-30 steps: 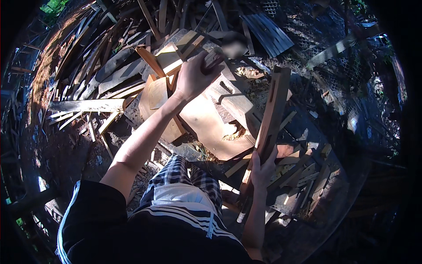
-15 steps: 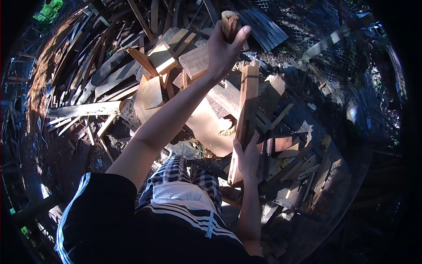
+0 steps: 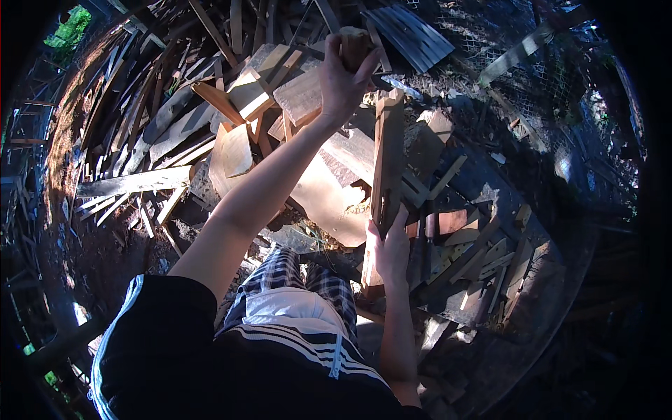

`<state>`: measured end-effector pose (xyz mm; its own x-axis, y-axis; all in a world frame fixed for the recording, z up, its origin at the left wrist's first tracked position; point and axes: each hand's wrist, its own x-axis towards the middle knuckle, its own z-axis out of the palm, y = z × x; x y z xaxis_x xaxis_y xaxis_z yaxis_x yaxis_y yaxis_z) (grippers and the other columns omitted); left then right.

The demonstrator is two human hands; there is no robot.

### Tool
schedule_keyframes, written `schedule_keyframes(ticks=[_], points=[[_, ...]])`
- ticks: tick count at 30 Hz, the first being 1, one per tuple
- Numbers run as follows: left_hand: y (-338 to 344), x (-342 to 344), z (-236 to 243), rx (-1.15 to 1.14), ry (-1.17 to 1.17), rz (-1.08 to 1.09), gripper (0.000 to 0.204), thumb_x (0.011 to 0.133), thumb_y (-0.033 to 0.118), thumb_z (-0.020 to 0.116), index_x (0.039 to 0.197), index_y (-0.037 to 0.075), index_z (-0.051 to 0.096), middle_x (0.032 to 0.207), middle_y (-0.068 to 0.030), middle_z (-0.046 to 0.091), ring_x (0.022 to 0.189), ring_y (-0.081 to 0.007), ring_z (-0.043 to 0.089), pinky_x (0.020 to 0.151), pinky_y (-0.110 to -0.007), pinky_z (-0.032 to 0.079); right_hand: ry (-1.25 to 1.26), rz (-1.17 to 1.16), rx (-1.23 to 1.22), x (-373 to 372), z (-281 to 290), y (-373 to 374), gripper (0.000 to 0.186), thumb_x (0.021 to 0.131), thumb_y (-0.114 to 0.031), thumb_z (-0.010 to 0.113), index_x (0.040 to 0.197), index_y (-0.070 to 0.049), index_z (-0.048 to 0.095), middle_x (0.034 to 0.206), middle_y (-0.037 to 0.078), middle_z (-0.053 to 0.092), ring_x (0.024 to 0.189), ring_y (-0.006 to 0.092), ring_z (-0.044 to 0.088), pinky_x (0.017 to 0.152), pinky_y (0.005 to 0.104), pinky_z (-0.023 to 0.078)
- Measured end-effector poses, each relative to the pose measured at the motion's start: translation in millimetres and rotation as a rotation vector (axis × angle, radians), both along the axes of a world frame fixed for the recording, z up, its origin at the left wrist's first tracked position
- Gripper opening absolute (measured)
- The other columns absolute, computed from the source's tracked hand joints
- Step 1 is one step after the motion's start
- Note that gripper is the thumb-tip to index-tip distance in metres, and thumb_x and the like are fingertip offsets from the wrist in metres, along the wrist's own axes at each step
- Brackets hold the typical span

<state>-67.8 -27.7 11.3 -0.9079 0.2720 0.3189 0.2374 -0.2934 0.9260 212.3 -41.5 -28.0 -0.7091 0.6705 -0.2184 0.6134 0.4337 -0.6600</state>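
Observation:
My left hand (image 3: pixel 341 82) is raised far forward and is closed around a short chunk of wood (image 3: pixel 354 43), held above the scrap heap. My right hand (image 3: pixel 389 246) grips the lower part of a long narrow wooden plank (image 3: pixel 386 164), which stands nearly upright in front of me. The plank's top end reaches up beside my left wrist. A broad flat reddish board (image 3: pixel 329 192) lies under both arms.
A big heap of scrap boards and slats (image 3: pixel 168 119) covers the ground to the left and ahead. A corrugated metal sheet (image 3: pixel 409 31) lies at the top. Short offcuts (image 3: pixel 483 245) sit on a dark panel to the right. Wire mesh fencing (image 3: pixel 490 49) runs behind.
My left hand lifted the wood chunk off the pile and rose up and forward. My right hand swung the long plank from a lean to nearly upright, moving it left.

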Motion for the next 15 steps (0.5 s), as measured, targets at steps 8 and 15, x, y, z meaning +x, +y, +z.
schedule_keyframes(ticks=[8, 15], points=[[11.2, -12.6, -15.3, 0.011, 0.269, 0.193, 0.047, 0.078, 0.028, 0.08, 0.102, 0.004, 0.048, 0.082, -0.0113, 0.063, 0.073, -0.0168, 0.061, 0.066, -0.031, 0.049, 0.0, 0.005, -0.029, 0.8, -2.9, 2.3, 0.074, 0.087, -0.024, 0.065, 0.143, 0.002, 0.024, 0.113, 0.029, 0.06, 0.101, 0.0431, 0.061, 0.085, 0.0461, 0.048], [21.5, -4.6, -15.7, -0.106, 0.276, 0.186, 0.038, 0.077, 0.023, 0.078, 0.094, 0.005, 0.051, 0.074, -0.0093, 0.06, 0.063, -0.0155, 0.055, 0.061, -0.031, 0.047, 0.095, -0.02, -0.057, 2.3, 1.5, 6.3, 0.07, 0.087, -0.024, 0.063, 0.143, -0.001, 0.027, 0.108, 0.028, 0.062, 0.096, 0.0403, 0.064, 0.083, 0.044, 0.049]])
